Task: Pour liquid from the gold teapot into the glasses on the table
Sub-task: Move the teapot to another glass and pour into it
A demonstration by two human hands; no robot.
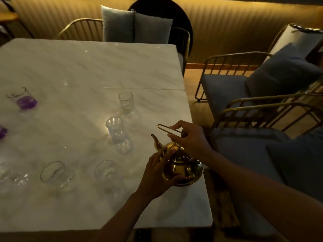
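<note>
Gold teapot (181, 165); polished, curved spout

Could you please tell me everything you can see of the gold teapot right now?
The gold teapot is a small, round, shiny pot that looks like polished metal, with a curved spout pointing up and left, a knobbed lid and a thin wire loop handle raised above it. It stands roughly upright at the near right edge of the marble table. The right hand pinches the handle; the left hand cups its left side, fingers reaching to the lid. No liquid is pouring.
</note>
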